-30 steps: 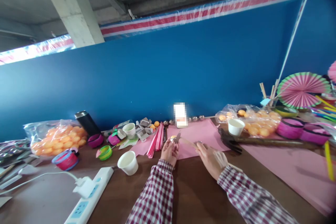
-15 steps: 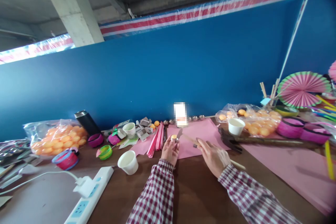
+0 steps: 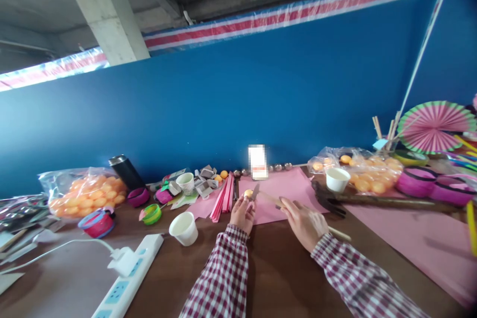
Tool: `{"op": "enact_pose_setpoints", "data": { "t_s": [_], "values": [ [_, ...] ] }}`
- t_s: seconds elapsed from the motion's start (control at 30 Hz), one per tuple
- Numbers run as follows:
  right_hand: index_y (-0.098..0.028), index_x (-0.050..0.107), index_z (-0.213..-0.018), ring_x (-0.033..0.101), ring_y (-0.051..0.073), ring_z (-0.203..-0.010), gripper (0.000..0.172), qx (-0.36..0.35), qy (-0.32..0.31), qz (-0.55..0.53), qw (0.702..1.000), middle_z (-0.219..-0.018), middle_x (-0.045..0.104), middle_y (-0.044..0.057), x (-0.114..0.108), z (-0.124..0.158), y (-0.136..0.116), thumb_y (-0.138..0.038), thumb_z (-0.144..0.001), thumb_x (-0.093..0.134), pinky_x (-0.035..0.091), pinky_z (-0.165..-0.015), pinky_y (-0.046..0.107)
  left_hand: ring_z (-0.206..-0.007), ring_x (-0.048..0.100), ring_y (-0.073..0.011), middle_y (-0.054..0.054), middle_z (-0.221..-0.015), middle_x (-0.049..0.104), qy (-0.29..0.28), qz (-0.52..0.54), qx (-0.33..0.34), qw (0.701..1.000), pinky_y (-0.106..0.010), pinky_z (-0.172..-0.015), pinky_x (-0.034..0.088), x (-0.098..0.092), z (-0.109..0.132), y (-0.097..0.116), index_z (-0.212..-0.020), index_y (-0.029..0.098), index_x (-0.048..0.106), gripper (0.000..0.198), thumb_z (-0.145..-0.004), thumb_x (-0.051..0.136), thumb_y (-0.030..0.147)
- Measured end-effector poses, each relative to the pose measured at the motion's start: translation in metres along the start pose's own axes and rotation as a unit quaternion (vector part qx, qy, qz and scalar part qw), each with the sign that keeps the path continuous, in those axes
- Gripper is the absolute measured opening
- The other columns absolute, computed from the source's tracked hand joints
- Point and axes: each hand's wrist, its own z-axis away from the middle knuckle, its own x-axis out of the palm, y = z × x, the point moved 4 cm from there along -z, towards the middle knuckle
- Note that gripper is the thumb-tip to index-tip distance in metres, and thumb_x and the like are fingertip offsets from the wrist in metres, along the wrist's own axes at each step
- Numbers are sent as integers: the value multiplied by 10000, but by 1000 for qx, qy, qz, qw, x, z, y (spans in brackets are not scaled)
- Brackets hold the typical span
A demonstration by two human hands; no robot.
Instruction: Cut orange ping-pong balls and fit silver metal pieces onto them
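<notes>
My left hand [image 3: 243, 214] is closed around a small orange ball [image 3: 248, 193], held up in its fingertips above a pink sheet [image 3: 283, 189]. Beside the ball a grey, pointed, blade-like piece [image 3: 255, 192] sticks up at the fingers; whether this hand also grips it, I cannot tell. My right hand [image 3: 303, 221] is closed on a thin wooden stick [image 3: 340, 233]. One end of the stick comes out behind the hand, and the front end points toward the ball. A small dark tip shows near the right fingertips.
Bags of orange balls [image 3: 87, 196] stand left and right [image 3: 372, 174]. A white cup [image 3: 184, 229], a power strip [image 3: 130, 278] and folded pink strips [image 3: 222, 198] lie near the left arm. To the right are a white cup [image 3: 337, 180] and a hammer-like tool [image 3: 328, 201].
The view has shifted slightly, so everything sits a little further right. The ball is turned a little in my left fingers. My right hand keeps its hold on the stick.
</notes>
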Motion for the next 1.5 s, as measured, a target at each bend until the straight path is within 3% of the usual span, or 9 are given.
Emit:
{"op": "enact_pose_setpoints", "data": {
  "t_s": [0.2, 0.37, 0.67, 1.27, 1.5],
  "values": [
    [-307, 469, -1119, 578, 106, -590, 298, 29, 9, -6, 1000, -817, 640, -13, 2, 0, 8, -331, -864, 317, 296, -454, 216, -748, 619, -137, -77, -874, 618, 18, 7, 10, 1000, -229, -661, 504, -2, 0, 0, -931, 159, 553, 221, -719, 561, 100],
    [-307, 470, -1126, 582, 93, -579, 304, 43, 15, -11, 999, -851, 644, -11, 3, -1, 13, -321, -863, 318, 308, -455, 209, -806, 617, -154, -78, -923, 612, -14, 4, -10, 1000, -269, -731, 496, 2, 3, -1, -1019, 190, 523, 315, -715, 575, 122],
    [-287, 484, -1127, 587, 96, -568, 322, 49, 23, -16, 998, -845, 652, -1, 1, 0, 9, -332, -866, 302, 314, -451, 213, -827, 612, -163, -100, -876, 628, -47, -8, 1, 999, -238, -742, 488, 4, 3, -3, -867, 112, 585, 188, -682, 615, 129],
    [-288, 481, -1136, 584, 95, -567, 330, 50, 26, -15, 998, -845, 648, 3, 1, 0, 9, -332, -867, 296, 311, -453, 210, -796, 616, -160, -81, -876, 623, -46, 1, -17, 999, -307, -775, 483, 9, 7, -2, -1005, 154, 551, 332, -681, 623, 166],
    [-290, 461, -1159, 580, 90, -581, 337, 41, 27, -11, 999, -861, 642, 2, 0, 0, 8, -335, -865, 302, 317, -456, 207, -766, 612, -134, -73, -856, 625, -42, -13, 3, 999, -241, -706, 487, 7, 5, -2, -1013, 157, 557, 364, -659, 642, 149]
  ]
}}
